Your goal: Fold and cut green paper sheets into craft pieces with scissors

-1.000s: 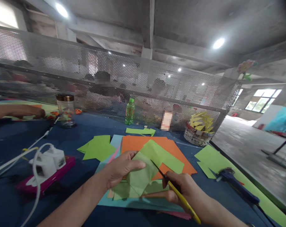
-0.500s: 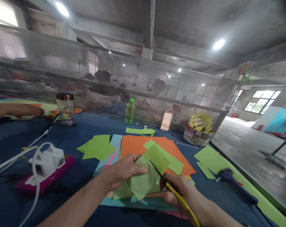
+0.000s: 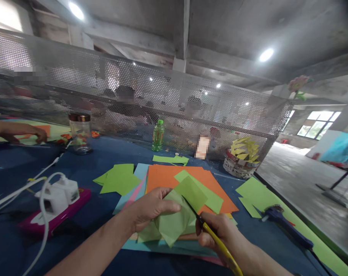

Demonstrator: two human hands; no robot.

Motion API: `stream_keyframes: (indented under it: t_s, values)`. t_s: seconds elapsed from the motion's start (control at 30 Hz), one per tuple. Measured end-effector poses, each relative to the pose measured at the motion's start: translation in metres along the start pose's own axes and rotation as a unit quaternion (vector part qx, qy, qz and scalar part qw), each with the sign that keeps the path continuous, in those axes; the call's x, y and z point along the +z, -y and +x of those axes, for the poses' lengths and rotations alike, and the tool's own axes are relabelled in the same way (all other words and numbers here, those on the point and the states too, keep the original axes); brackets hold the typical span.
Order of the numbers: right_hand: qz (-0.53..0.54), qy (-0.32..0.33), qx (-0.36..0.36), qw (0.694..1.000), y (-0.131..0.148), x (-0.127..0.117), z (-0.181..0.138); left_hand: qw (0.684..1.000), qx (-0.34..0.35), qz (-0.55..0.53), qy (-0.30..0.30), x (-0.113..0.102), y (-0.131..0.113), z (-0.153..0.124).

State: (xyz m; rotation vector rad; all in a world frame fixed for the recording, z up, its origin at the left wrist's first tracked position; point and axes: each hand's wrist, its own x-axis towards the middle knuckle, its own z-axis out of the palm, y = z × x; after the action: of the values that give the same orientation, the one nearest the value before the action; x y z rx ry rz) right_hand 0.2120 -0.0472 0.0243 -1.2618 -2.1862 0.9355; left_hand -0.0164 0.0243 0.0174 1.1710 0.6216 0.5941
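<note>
My left hand [image 3: 155,209] pinches a folded sheet of pale green paper [image 3: 174,224] between thumb and fingers, over a stack of coloured paper. In my right hand [image 3: 220,232] is a pair of scissors [image 3: 220,245] with a yellow handle and dark blades. Its blades point up and left, against the edge between the pale sheet and a darker green flap [image 3: 192,189]. How far the blades are apart cannot be made out. Beneath lie a green strip [image 3: 215,199] and orange sheets [image 3: 165,174].
Green pieces [image 3: 119,178] lie left of the stack. A glue gun [image 3: 289,228] rests on green paper at right. A power strip [image 3: 76,201], glass jar [image 3: 80,134], green bottle [image 3: 158,136] and basket [image 3: 240,166] stand around. Another person's hand [image 3: 33,132] is at far left.
My right hand and the scissors have shifted very slightly; the pale paper's lower tip has dipped a little. At far left, the other person's hand has moved left.
</note>
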Motion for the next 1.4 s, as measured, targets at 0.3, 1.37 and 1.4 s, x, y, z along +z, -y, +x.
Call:
stream_keyframes:
  t_s: [0.3, 1.37, 1.4]
  values:
    - [-0.028, -0.029, -0.003, 0.999, 0.001, 0.006, -0.002, 1.0, 0.005, -0.004, 0.013, -0.001, 0.001, -0.001]
    - [0.044, -0.019, -0.06, 0.997, 0.009, 0.013, 0.004, 1.0, -0.015, -0.016, 0.01, 0.007, 0.001, -0.002]
    - [0.047, -0.019, -0.065, 0.997, 0.012, 0.013, 0.004, 1.0, -0.017, -0.014, 0.007, 0.007, 0.001, -0.002]
